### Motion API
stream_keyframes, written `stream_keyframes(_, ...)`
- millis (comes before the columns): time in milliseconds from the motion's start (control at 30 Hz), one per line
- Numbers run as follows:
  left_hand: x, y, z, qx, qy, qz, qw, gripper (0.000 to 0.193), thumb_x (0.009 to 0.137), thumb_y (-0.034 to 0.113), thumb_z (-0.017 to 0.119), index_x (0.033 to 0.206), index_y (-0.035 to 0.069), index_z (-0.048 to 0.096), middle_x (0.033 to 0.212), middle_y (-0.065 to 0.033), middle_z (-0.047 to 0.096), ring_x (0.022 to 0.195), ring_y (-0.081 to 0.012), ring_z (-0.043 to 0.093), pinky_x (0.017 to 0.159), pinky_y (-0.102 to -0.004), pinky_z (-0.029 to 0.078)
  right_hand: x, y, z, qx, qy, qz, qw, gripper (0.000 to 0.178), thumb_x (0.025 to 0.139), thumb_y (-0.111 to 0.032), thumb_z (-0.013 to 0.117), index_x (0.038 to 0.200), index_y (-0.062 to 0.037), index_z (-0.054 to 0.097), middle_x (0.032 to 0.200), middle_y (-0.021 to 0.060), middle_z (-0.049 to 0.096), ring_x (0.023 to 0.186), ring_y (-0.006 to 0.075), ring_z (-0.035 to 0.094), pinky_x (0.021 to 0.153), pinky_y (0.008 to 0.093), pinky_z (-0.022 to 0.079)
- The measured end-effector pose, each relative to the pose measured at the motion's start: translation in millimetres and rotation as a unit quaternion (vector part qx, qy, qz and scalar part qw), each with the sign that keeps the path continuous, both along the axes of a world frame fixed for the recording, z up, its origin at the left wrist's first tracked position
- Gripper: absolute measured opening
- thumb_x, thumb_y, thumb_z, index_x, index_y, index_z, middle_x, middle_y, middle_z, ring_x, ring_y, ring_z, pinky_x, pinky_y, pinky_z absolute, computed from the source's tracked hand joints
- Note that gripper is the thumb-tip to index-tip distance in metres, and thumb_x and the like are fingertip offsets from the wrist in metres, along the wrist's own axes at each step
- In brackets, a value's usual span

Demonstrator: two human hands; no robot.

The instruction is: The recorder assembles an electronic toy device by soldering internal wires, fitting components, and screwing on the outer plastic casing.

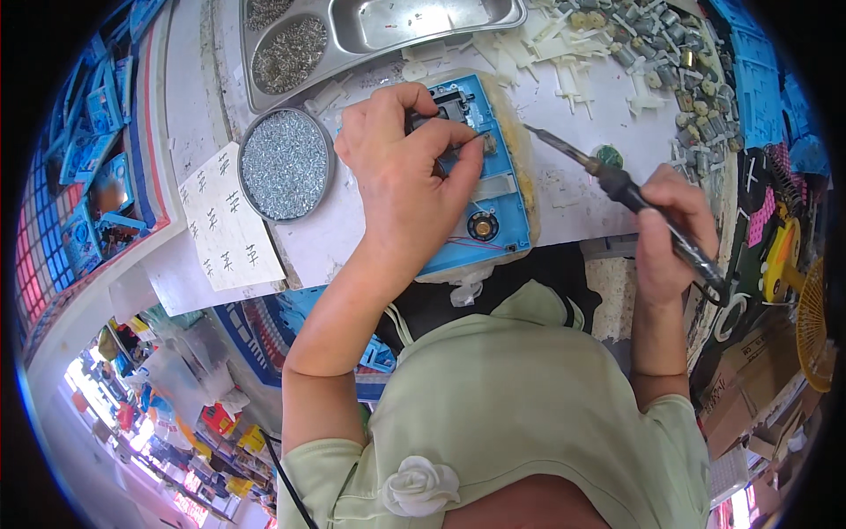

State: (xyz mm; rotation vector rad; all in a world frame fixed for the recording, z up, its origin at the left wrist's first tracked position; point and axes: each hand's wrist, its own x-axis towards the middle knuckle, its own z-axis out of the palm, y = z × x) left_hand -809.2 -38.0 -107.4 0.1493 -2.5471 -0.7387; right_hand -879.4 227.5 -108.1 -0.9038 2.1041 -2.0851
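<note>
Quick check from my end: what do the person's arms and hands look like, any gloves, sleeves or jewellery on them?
Both hands are bare: no gloves on the left hand or the right hand, and no rings, watch or bracelet show. The forearms are uncovered too. Short pale green sleeves end at the upper arms, part of a pale green top with a white fabric rose on the front.

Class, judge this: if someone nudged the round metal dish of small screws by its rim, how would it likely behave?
The round metal dish looks filled nearly level with small screws, so it is probably heavy for its size and would slide rather than tip. A sharp shove might spill loose screws over its shallow rim.
</note>
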Motion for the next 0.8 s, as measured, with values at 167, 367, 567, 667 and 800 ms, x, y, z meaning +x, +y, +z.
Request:
stream_keyframes(167, -0.4, -1.0, 8.9, -0.049, -0.035, -0.007, 0.998, 0.013, 0.069, 0.014, 0.083, 0.08, 0.013, 0.077, 0.102, -0.0055, 0.057, 0.093, -0.0248, 0.05, 0.085, -0.0382, 0.036, -3.4, -19.4, 4.4, 0.037, 0.048, 0.016, 0.998, 0.019, 0.084, -0.005, 0.075, 0.098, 0.0038, 0.068, 0.075, 0.008, 0.06, 0.064, 0.016, 0.049, 0.058, 0.0287, 0.035)
stream_keyframes(367, -0.5, -2.0, 9.5, -0.05, -0.034, -0.013, 0.998, 0.013, 0.069, 0.014, 0.083, 0.08, 0.013, 0.077, 0.103, -0.0053, 0.058, 0.093, -0.0247, 0.051, 0.086, -0.0385, 0.036, -5.8, -24.6, 4.8, 0.039, 0.081, 0.038, 0.995, 0.021, 0.08, -0.002, 0.077, 0.099, 0.0025, 0.068, 0.073, 0.0074, 0.059, 0.061, 0.018, 0.049, 0.055, 0.0304, 0.035)
stream_keyframes(567, -1.2, -1.6, 11.3, -0.055, -0.045, -0.012, 0.997, 0.013, 0.069, 0.015, 0.083, 0.08, 0.013, 0.077, 0.104, -0.0052, 0.058, 0.095, -0.0248, 0.051, 0.087, -0.0387, 0.036, -6.1, -28.6, 12.4, 0.076, 0.107, 0.063, 0.989, 0.021, 0.08, -0.002, 0.078, 0.098, 0.0014, 0.067, 0.073, 0.0083, 0.059, 0.06, 0.0207, 0.049, 0.055, 0.0314, 0.036)
stream_keyframes(667, -1.4, -1.4, 11.1, -0.056, -0.044, -0.012, 0.997, 0.013, 0.069, 0.015, 0.083, 0.08, 0.013, 0.077, 0.104, -0.0049, 0.057, 0.096, -0.0248, 0.051, 0.088, -0.039, 0.035, -5.0, -30.5, 16.3, 0.092, 0.116, 0.057, 0.987, 0.022, 0.08, -0.003, 0.078, 0.098, 0.0008, 0.067, 0.073, 0.0082, 0.06, 0.06, 0.0217, 0.05, 0.055, 0.0321, 0.037)
stream_keyframes(800, -0.8, -0.1, 10.1, -0.039, -0.035, -0.008, 0.999, 0.012, 0.068, 0.014, 0.081, 0.078, 0.014, 0.075, 0.102, -0.0029, 0.058, 0.099, -0.0277, 0.052, 0.088, -0.0444, 0.033, -4.0, -32.2, 20.3, 0.11, 0.157, 0.064, 0.979, 0.024, 0.078, -0.003, 0.079, 0.099, -0.0005, 0.068, 0.073, 0.0079, 0.061, 0.058, 0.023, 0.051, 0.054, 0.0329, 0.039)
